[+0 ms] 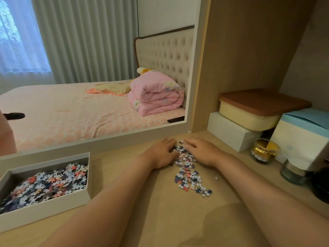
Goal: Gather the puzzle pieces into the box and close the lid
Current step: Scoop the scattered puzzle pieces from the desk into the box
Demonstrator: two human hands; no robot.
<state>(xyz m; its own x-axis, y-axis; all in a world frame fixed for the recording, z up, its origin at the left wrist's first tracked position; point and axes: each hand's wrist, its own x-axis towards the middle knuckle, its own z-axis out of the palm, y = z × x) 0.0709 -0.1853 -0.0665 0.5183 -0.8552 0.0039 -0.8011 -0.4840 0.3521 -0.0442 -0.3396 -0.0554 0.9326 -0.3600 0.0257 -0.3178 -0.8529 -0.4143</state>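
1. Your two bare arms reach forward over the light wooden table (160, 220).
2. Near you on the left sits the white cardboard box (44, 209). It is open on top. Inside it is a big heap of small coloured puzzle pieces (46, 184).
3. In the middle of the table, well apart from the box, lies a loose trail of puzzle pieces (191, 179). One lone piece (216, 178) sits just to its right.
4. At the far end of that trail, your left hand (162, 153) and your right hand (202, 151) rest on the pieces, one on each side. The fingers of both hands lie stretched out and grip nothing. Some pieces show in the gap between the hands.
5. Far right stands a small glass jar with a gold lid (264, 150), near a cream tub with a brown lid (249, 116).
6. Behind the table hangs a big mirror (89, 68). It shows a pink bed.
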